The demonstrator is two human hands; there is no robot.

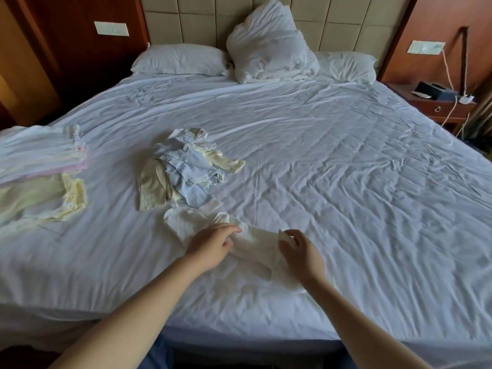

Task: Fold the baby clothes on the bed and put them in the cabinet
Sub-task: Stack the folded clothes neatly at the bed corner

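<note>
Left hand (213,246) and right hand (298,249) each pinch a limp, light white cotton baby garment (255,247) near the white-sheeted bed's (346,182) front edge; its corners best suit a grip.

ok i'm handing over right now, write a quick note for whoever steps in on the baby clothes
Left hand: grips the white garment at its left side.
Right hand: pinches a corner of the same garment.
The garment lies rumpled near the front edge of the bed, not yet folded.
Done: a folded stack of white and pink pieces at the bed's left edge, with a pale yellow pile beside it that looks folded.
Left: this garment, then the loose heap of pale blue and yellow clothes mid-bed. After that, everything goes to the cabinet, which is not in view.
</note>
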